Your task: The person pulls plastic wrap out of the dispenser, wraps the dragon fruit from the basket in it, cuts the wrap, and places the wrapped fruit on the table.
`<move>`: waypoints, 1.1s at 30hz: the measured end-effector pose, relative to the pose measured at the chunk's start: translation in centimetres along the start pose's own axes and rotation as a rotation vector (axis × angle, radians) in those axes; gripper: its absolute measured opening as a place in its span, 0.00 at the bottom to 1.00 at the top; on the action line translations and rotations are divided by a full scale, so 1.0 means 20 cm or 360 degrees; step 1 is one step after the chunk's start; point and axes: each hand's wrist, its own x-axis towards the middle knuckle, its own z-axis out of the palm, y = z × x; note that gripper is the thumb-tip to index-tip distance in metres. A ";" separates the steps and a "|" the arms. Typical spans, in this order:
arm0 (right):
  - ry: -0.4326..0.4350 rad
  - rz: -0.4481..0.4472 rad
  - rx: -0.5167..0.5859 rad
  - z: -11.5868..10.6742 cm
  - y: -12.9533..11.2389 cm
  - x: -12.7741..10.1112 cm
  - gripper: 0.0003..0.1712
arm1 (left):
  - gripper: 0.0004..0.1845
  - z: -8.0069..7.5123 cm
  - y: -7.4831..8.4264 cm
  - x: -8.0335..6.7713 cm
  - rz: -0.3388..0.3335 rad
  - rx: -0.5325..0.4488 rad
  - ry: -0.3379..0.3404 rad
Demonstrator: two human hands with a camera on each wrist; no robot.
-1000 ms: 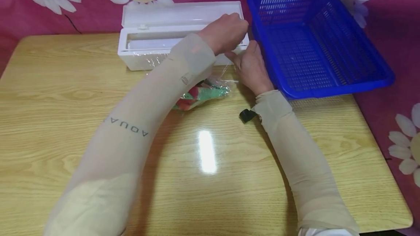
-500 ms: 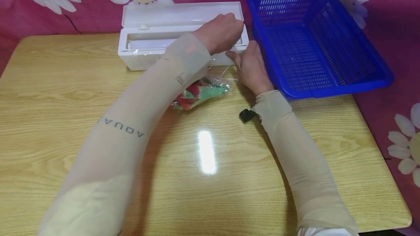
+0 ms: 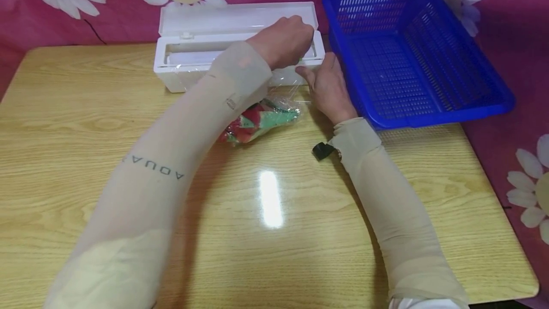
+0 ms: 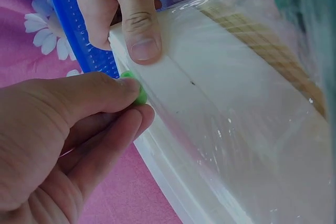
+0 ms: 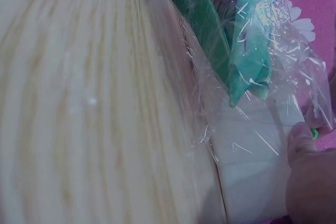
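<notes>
A white cling film dispenser [image 3: 170,79] stands at the back of the table, lid raised, with a film roll [image 3: 188,57] inside. Near its right end, my left hand [image 3: 283,42] pinches a small green slider cutter [image 4: 141,97] between thumb and fingers at the box's front top edge. My right hand [image 3: 329,88] grips the dispenser's right corner, thumb pressed on the front face. Clear cling film [image 4: 283,171] stretches down over the front. It runs to a film-wrapped red and green item [image 3: 268,120], partly hidden behind my left sleeve; green pointed ends show in the right wrist view.
A blue plastic basket [image 3: 377,120] stands just right of the dispenser, close to my right hand. Behind the wooden table [image 3: 300,261] hangs a pink flowered cloth [image 3: 116,13]. A black strap end [image 3: 322,151] sticks out from my right wrist.
My left hand has slid a short way left along the dispenser's edge, uncovering more of its right end. The right hand has stayed in place, as has the wrapped item.
</notes>
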 end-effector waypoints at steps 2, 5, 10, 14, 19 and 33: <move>-0.0009 0.0011 0.0006 0.00 0.00 0.00 0.40 | 0.16 0.00 0.00 0.00 0.0000 -0.0008 -0.0001; -0.0019 0.0026 0.0011 0.00 0.00 0.00 0.40 | 0.16 0.00 0.00 -0.01 -0.0005 -0.0015 -0.0006; -0.0025 0.0020 0.0016 0.00 0.00 0.00 0.40 | 0.17 -0.01 -0.01 -0.02 -0.0024 -0.0003 -0.0015; -0.0026 0.0005 0.0021 0.00 0.00 0.00 0.40 | 0.17 -0.02 -0.01 -0.03 -0.0041 0.0006 -0.0023; -0.0053 0.0020 0.0029 -0.01 0.00 0.00 0.41 | 0.16 -0.02 -0.02 -0.03 -0.0040 0.0009 -0.0031; -0.0050 0.0026 0.0029 -0.01 0.00 0.01 0.40 | 0.14 -0.05 -0.05 -0.03 -0.0025 0.0058 -0.0133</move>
